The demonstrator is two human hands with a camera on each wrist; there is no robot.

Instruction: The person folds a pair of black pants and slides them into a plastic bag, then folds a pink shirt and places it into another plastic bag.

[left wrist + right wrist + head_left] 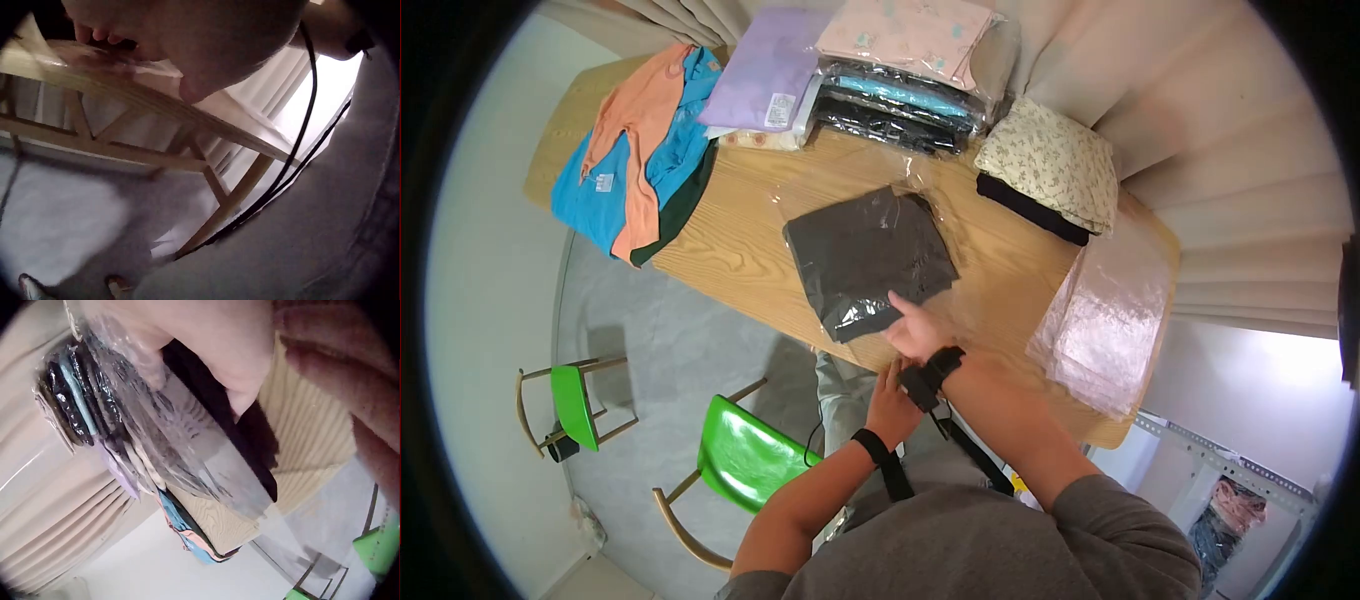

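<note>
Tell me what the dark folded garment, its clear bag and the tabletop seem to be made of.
Dark folded garment: soft cloth, probably; matte, with folded edges, weave or knit not readable.
Clear bag: thin plastic film, glossy; it wrinkles, catches highlights and is see-through.
Tabletop: wood or a wood-look laminate; light brown with visible grain; I can't tell which.

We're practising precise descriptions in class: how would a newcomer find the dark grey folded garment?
Start at the light-brown wooden table. In its middle, at the person's bare right hand, lies the dark grey folded garment under clear plastic. Unlike the piled garments nearby, it lies by itself.
</note>
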